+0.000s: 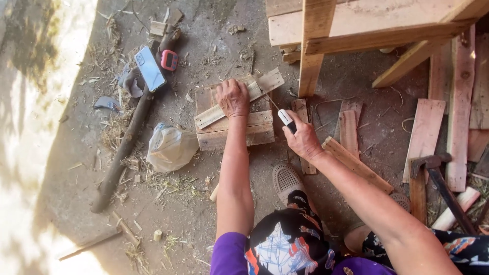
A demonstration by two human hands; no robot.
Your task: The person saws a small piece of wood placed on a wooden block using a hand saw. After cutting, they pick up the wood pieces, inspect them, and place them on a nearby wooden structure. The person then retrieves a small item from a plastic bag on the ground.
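My left hand (232, 98) presses down on a thin wooden slat (265, 84) that lies slantwise across a low block of stacked boards (254, 133) on the dirt floor. My right hand (302, 138) grips a pen with a white and black barrel (286, 119). Its tip points up and left toward the slat, close to my left hand. Both forearms reach forward from my body, and my patterned trousers and a grey shoe (285, 179) show below.
A wooden frame (317, 46) stands at the top right. Loose boards (427, 132) and a hammer (437, 173) lie at the right. On the left are a clear plastic bag (170, 147), a phone (150, 68), a pink-edged timer (169, 59) and a long dark branch (125, 147).
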